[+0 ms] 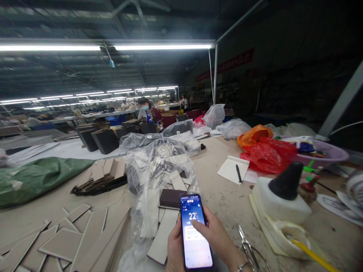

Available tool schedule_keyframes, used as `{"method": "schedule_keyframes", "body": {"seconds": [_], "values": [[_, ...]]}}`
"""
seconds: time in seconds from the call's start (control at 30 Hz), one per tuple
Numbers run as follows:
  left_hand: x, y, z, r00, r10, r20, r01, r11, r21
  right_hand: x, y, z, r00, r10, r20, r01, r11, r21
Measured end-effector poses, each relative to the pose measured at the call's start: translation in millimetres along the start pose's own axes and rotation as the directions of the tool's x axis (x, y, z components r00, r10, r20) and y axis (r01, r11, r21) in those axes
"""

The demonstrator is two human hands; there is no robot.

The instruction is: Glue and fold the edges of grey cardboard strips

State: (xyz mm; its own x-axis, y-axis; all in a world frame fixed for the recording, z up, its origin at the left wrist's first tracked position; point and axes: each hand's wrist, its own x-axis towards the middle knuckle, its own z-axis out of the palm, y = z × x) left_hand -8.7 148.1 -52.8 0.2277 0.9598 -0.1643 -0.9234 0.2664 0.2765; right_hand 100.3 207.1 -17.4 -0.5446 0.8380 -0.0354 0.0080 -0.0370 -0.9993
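A smartphone (197, 249) with a lit blue and white screen, showing a large "22", is held upright low in the middle of the view. Along its left edge my left hand (173, 247) is closed, its other fingers hidden behind the phone. My right hand (218, 236) grips the right edge, and its thumb lies over the screen. Just behind the phone are dark brown flat pieces (170, 198) and a pale strip (164, 236). A clear plastic bag (138, 181) of similar pieces spreads beyond them. Metal scissors (246, 245) lie beside my right wrist.
Beige panels (64, 241) are piled at left, near a green sack (42, 173). On the right stand a white container with a black cone (286, 181), a red plastic bag (272, 153) and a purple basin (334, 156). A notepad (227, 170) carries a pen (238, 173). A masked person (146, 112) is farther back.
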Motion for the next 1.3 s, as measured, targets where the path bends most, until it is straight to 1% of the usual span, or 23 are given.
{"method": "schedule_keyframes", "body": {"seconds": [0.1,0.23,0.3,0.57,0.67,0.73,0.9,1.03,1.17,1.3], "values": [[0,-1,-0.6,1.0,0.006,-0.004,-0.006,1.0,0.004,0,2,0,1.0,-0.017,-0.009,0.017,1.0,-0.018],[-3,-2,1.6,0.998,-0.018,-0.055,0.016,1.0,-0.026,-1,1,0,1.0,-0.008,-0.014,0.008,1.0,-0.03],[-3,-3,2.0,0.998,-0.03,-0.064,0.028,0.999,-0.037,-2,-1,1,1.0,-0.005,-0.015,0.004,1.0,-0.025],[-2,-1,2.0,1.0,-0.018,0.006,0.018,1.0,-0.005,-1,-3,1,1.0,0.006,-0.014,-0.006,1.0,-0.013],[-5,0,5.7,1.0,0.002,-0.014,-0.003,1.0,-0.026,-4,-8,-2,0.999,0.041,0.035,-0.042,0.999,0.025],[-7,1,6.6,0.999,0.008,-0.04,-0.01,0.999,-0.045,-6,-13,-4,0.995,0.043,0.085,-0.049,0.997,0.066],[-6,3,3.0,0.997,0.044,-0.057,-0.047,0.998,-0.052,-5,-18,-10,0.989,0.039,0.14,-0.046,0.998,0.049],[-6,3,3.1,0.996,0.061,-0.061,-0.064,0.997,-0.049,-4,-13,-12,0.99,0.018,0.137,-0.027,0.998,0.059],[-5,3,2.4,0.992,0.088,-0.087,-0.092,0.995,-0.036,-2,-4,-12,0.992,0.05,0.113,-0.058,0.996,0.067],[-6,5,-0.1,0.991,0.059,-0.116,-0.066,0.996,-0.061,-2,0,-12,0.991,0.04,0.128,-0.051,0.995,0.085]]}}
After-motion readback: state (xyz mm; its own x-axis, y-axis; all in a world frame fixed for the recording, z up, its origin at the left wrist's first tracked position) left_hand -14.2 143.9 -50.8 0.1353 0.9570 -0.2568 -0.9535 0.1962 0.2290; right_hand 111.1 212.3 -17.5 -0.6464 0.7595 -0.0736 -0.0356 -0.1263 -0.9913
